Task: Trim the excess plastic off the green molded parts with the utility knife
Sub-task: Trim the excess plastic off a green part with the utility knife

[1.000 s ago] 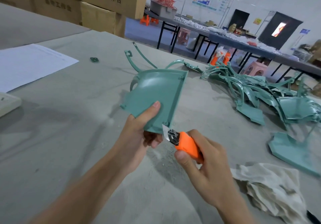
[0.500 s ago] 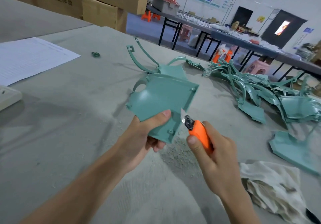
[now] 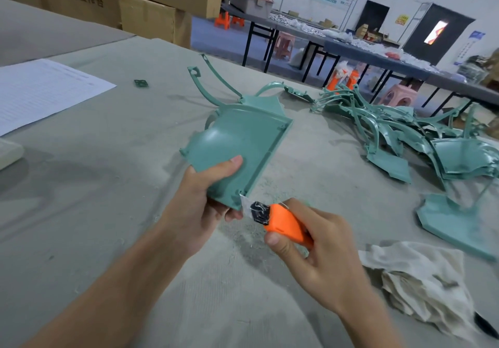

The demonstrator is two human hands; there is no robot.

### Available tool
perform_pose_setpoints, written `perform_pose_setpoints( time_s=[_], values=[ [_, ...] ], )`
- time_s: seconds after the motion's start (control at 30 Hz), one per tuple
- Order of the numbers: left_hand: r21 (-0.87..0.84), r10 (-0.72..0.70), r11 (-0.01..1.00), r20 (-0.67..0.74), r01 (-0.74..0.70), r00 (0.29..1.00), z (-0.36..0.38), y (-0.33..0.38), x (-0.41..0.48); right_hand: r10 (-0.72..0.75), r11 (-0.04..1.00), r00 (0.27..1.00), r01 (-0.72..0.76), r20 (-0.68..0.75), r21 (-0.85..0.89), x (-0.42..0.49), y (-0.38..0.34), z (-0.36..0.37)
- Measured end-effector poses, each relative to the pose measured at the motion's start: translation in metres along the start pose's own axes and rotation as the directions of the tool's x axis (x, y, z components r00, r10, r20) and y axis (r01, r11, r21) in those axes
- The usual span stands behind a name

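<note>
Green molded part (image 3: 237,142): held above the grey table (image 3: 81,185), left hand (image 3: 199,207) gripping its near corner. Utility knife (image 3: 280,221): clasped in right hand (image 3: 324,256), blade at the part's lower edge.

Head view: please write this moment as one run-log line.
left hand: holds green part | right hand: grips utility knife | blade: at part's near corner | step: trimming

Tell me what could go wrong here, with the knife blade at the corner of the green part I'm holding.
1. The blade of the orange-handled utility knife meets the near corner of the teal-green molded plastic panel right beside the curled fingers of the left hand; a slip could cut them.
2. The left hand grips the panel only at its near end, so it may twist under the right hand's cutting pressure.
</note>
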State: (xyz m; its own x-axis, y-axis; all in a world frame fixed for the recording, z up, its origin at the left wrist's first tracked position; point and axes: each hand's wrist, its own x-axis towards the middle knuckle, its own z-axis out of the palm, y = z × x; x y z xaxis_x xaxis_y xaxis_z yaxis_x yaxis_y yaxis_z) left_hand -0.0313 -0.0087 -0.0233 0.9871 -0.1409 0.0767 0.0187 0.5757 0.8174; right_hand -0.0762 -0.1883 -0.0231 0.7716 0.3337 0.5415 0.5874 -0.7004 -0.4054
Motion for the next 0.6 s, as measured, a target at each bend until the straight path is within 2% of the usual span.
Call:
perform_pose_setpoints(
  time_s=[0.4,0.47,0.53,0.6],
  values=[
    [0.049,0.103,0.993,0.019,-0.104,0.994,-0.004,0.0,0.003,0.09,0.988,0.994,-0.096,-0.056,-0.12,0.0,-0.004,0.002],
    [0.079,0.115,0.99,0.058,-0.119,0.992,-0.004,-0.003,0.002,0.126,0.982,0.988,-0.138,-0.095,-0.133,0.002,0.0,-0.001],
    [0.092,0.105,0.989,0.086,-0.113,0.991,-0.002,-0.005,0.001,0.134,0.982,0.985,-0.147,-0.113,-0.117,0.002,0.004,-0.004],
    [0.069,0.103,0.992,0.06,-0.107,0.993,0.0,-0.006,0.001,0.107,0.991,0.992,-0.112,-0.07,-0.077,0.001,0.004,-0.003]
  ],
)
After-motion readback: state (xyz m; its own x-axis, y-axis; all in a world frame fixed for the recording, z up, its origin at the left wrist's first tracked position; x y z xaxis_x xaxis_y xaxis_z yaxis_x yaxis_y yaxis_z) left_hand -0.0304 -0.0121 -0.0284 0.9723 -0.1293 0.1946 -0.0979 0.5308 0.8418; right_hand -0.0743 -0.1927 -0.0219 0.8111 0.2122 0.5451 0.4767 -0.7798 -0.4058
